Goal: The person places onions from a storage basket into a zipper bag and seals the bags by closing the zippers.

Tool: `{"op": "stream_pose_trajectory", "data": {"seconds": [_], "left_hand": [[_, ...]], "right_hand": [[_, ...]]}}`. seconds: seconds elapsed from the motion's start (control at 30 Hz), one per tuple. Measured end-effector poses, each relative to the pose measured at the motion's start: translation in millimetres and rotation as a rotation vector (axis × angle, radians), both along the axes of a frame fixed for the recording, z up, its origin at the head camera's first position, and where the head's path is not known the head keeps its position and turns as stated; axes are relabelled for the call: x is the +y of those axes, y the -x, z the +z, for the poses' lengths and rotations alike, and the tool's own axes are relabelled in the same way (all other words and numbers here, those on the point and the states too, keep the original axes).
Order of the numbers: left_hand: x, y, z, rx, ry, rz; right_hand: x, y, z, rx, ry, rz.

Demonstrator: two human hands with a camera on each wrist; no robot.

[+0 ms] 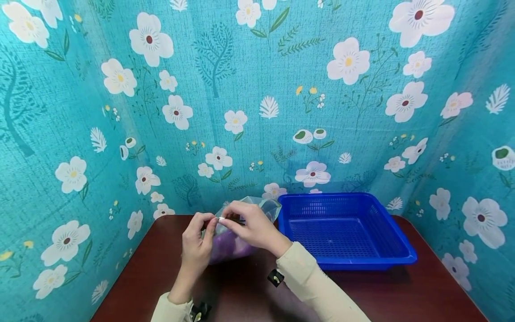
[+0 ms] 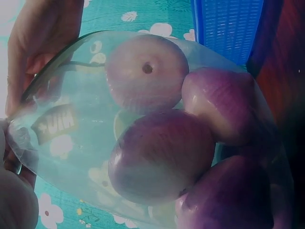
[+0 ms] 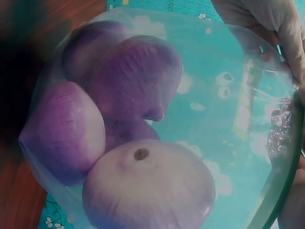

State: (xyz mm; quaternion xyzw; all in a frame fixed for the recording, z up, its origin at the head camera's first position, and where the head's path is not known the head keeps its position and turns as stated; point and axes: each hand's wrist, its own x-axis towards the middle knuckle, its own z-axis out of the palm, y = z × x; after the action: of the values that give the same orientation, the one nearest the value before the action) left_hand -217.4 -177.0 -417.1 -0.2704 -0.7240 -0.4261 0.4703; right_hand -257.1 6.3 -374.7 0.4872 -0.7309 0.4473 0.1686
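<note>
A clear plastic bag holds several purple onions over the dark table. My left hand pinches the bag's top edge between thumb and forefinger. Close beside it, my right hand grips the same edge, its fingertips almost meeting the left ones. A small white piece shows between the fingertips. In the left wrist view, onions bulge against the film, with a printed label patch near the mouth. A green strip runs along the bag's edge in the right wrist view.
A blue perforated plastic basket stands on the right of the dark reddish-brown table, close to the bag. Teal flowered cloth hangs behind the table and along both sides.
</note>
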Motion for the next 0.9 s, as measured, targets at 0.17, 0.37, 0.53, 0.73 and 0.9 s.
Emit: {"op": "stream_pose_trajectory", "data": {"seconds": [0.17,0.37,0.53,0.73,0.9], "left_hand": [[-0.5,1.6,0.6,0.03,0.004,0.017],[-3.9,0.5,3.7,0.041,-0.031,0.066],[-7.3,-1.1,3.6,0.022,-0.036,0.094],[-10.9,-2.9,1.5,0.029,-0.035,0.117],[-12.5,-4.3,4.0,0.043,-0.033,0.132]], "right_hand": [[3.7,1.9,-0.6,0.002,-0.007,-0.009],[10.7,7.7,-5.3,0.013,0.0,-0.032],[16.9,14.3,-10.4,0.03,0.013,-0.028],[25.7,19.5,-17.2,0.041,-0.025,-0.057],[34.2,23.4,-20.6,0.081,-0.034,-0.087]]}}
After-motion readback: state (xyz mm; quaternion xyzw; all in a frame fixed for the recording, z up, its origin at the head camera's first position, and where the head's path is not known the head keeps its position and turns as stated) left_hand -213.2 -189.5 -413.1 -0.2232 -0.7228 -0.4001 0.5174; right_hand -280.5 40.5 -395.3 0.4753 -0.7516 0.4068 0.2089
